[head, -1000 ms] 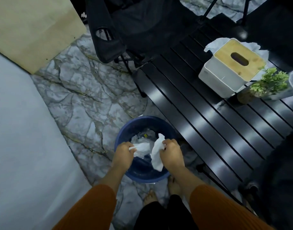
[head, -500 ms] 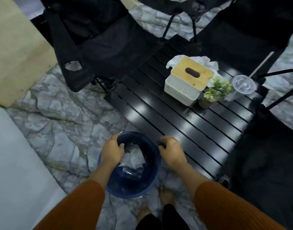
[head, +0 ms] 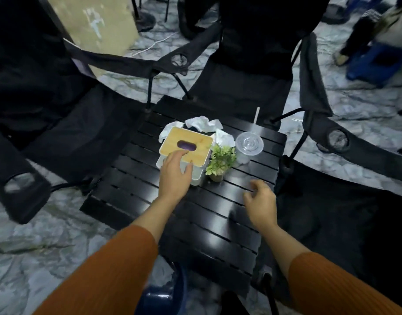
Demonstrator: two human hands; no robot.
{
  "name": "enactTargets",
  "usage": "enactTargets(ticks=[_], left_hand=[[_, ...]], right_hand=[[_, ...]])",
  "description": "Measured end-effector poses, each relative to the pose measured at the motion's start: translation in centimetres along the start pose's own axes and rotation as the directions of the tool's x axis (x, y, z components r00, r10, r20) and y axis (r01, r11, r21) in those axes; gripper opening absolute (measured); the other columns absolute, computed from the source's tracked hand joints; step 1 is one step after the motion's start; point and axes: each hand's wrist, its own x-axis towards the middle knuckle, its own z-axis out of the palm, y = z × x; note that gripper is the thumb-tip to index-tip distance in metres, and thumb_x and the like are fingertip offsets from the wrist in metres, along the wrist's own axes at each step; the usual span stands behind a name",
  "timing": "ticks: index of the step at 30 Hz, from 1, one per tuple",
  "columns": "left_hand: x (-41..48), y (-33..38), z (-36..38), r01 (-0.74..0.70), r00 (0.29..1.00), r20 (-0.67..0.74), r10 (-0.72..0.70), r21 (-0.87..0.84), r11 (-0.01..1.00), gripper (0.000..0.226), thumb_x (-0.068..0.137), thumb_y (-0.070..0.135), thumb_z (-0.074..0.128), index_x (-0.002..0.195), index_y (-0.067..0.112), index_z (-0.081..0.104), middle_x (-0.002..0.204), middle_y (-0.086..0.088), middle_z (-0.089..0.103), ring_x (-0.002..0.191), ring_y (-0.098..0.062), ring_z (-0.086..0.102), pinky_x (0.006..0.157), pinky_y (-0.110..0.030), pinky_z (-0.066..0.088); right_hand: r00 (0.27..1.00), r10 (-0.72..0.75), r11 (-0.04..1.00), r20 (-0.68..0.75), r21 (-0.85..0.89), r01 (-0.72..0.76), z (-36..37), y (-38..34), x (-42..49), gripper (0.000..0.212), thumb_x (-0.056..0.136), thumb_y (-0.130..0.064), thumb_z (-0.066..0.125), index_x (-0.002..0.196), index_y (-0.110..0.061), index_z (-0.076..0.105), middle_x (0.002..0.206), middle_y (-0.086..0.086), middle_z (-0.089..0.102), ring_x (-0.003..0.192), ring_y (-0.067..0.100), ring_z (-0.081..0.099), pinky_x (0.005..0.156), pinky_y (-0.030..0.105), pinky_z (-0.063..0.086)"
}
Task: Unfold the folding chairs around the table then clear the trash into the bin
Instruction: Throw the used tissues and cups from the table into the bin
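Black folding chairs stand unfolded around the black slatted table (head: pixel 136 192): one on the left (head: pixel 65 133), one at the far side (head: pixel 243 87), one on the right (head: pixel 345 201). Crumpled white tissues (head: pixel 203 123) lie behind a white tissue box with a wooden lid (head: pixel 195 138). A clear plastic cup with lid and straw (head: pixel 249 144) stands beside them. My left hand (head: pixel 175 173) reaches over the box with fingers extended, empty. My right hand (head: pixel 260 201) hovers over the table with loosely curled fingers, empty. The blue bin (head: pixel 159 298) peeks out by my left sleeve.
A small potted green plant (head: pixel 220 160) stands between the tissue box and the cup. The floor is grey marble-patterned. A person's legs (head: pixel 359 37) and a blue stool (head: pixel 377 62) are at the far right. A tan board (head: pixel 97 26) leans at the back left.
Both hands let go of the tissues into the blue bin, left its rim and rose over the table. The view lifted from the bin to the table and chairs.
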Motion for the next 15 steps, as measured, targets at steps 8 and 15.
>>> enactTargets(ticks=[8, 15], left_hand=[[12.3, 2.7, 7.7, -0.072, 0.980, 0.188, 0.058, 0.072, 0.995, 0.034, 0.086, 0.013, 0.062, 0.120, 0.014, 0.061, 0.124, -0.001, 0.061, 0.118, -0.017, 0.052, 0.097, -0.019, 0.035], [20.3, 2.3, 13.4, -0.112, 0.859, 0.507, -0.068, 0.316, 0.942, 0.057, 0.075, 0.012, 0.077, 0.128, 0.014, 0.056, 0.130, -0.009, 0.056, 0.112, -0.026, 0.058, 0.096, -0.036, 0.048]], right_hand=[[0.988, 0.140, 0.959, -0.067, 0.259, -0.118, 1.6, 1.8, 8.8, 0.082, 0.077, -0.018, 0.078, 0.144, -0.015, 0.031, 0.141, 0.006, 0.045, 0.129, 0.018, 0.041, 0.099, 0.023, 0.031], [0.992, 0.121, 0.926, -0.038, 0.365, -0.099, 4.4, 2.8, 15.0, 0.091, 0.063, -0.023, 0.088, 0.135, -0.036, 0.034, 0.135, -0.010, 0.050, 0.123, 0.010, 0.049, 0.109, 0.036, 0.040]])
